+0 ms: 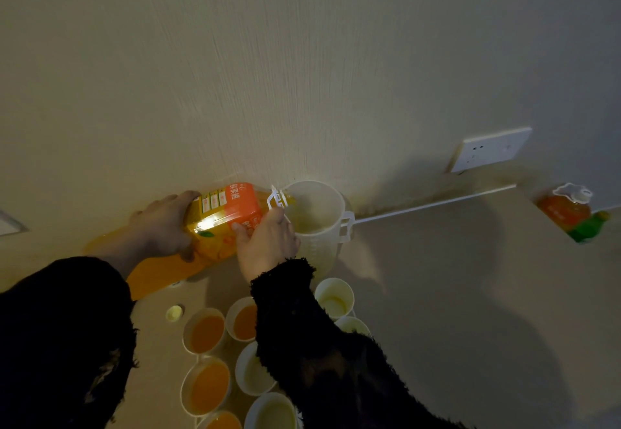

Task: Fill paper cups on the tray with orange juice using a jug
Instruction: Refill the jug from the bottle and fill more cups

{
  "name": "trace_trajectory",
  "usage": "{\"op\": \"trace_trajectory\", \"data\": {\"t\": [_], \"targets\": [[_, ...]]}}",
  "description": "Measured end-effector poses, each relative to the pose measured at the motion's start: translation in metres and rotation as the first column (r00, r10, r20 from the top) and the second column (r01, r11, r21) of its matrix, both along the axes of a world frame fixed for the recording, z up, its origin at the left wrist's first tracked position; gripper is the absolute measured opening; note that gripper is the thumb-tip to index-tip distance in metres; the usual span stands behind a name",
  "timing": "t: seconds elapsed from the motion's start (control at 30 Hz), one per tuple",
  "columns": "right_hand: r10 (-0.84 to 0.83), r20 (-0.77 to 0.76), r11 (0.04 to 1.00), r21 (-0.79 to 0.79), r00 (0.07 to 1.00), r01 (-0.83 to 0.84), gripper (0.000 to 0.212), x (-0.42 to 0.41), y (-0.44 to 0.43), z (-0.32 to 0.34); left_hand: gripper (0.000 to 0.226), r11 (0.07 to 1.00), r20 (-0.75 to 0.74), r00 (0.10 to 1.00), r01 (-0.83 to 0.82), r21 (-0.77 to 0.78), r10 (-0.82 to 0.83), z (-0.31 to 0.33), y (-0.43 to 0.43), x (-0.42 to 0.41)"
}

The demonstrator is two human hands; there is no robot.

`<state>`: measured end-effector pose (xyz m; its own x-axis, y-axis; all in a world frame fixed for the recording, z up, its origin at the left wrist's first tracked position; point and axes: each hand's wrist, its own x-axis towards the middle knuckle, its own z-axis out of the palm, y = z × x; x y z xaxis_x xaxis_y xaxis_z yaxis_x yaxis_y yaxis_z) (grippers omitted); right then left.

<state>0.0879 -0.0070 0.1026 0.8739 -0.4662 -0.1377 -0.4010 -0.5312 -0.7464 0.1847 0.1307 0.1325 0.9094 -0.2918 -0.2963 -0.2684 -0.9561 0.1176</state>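
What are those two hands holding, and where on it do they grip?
An orange juice bottle, tipped toward the white jug. The left hand grips its lower body; the right hand holds it near the neck end.

White jug (317,208) stands, seemingly near-empty, behind cups (333,296).

The jug (316,223) is set on the worktop (437,277) close against the wall (268,75). To the left of the jug, the juice bottle (221,223) is tipped over with its neck at the jug's rim, gripped at its base by the left hand (161,227) and near its neck by the right hand (268,243). The paper cups (334,297) are grouped in front of the jug, a bottle cap (174,313) is laid in front and to its left, a second bottle (568,213) is stood well to its right, and a wall socket (490,149) is mounted behind and right of it.
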Motion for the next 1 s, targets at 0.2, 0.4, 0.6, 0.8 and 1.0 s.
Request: {"op": "trace_trajectory", "data": {"t": [0.2, 0.4, 0.6, 0.8, 1.0], "targets": [[-0.007, 0.005, 1.0, 0.0, 1.0, 0.007, 0.058, 0.0006, 0.0003, -0.0011, 0.122, 1.0, -0.014, 1.0, 0.0, 0.001, 0.0, 0.0018, -0.0013, 0.0005], [0.0, 0.012, 1.0, 0.0, 1.0, 0.0, 0.06, 0.0008, -0.0004, -0.0016, 0.121, 1.0, -0.012, 1.0, -0.003, -0.006, 0.003, -0.0002, -0.0004, 0.0016], [-0.003, 0.007, 1.0, 0.025, 1.0, 0.003, 0.058, 0.0015, -0.0006, -0.0011, 0.124, 1.0, -0.003, 1.0, -0.003, 0.002, 0.003, -0.0016, -0.0001, 0.0033], [-0.007, 0.006, 1.0, 0.01, 1.0, 0.007, 0.059, 0.0013, 0.0007, -0.0012, 0.128, 1.0, -0.022, 1.0, -0.006, 0.002, 0.006, -0.0022, 0.0006, 0.0051], [-0.011, 0.0, 1.0, 0.006, 1.0, 0.011, 0.061, 0.0023, 0.0009, -0.0013, 0.127, 1.0, -0.029, 1.0, -0.011, -0.009, 0.011, -0.0009, -0.0005, 0.0038]]}}
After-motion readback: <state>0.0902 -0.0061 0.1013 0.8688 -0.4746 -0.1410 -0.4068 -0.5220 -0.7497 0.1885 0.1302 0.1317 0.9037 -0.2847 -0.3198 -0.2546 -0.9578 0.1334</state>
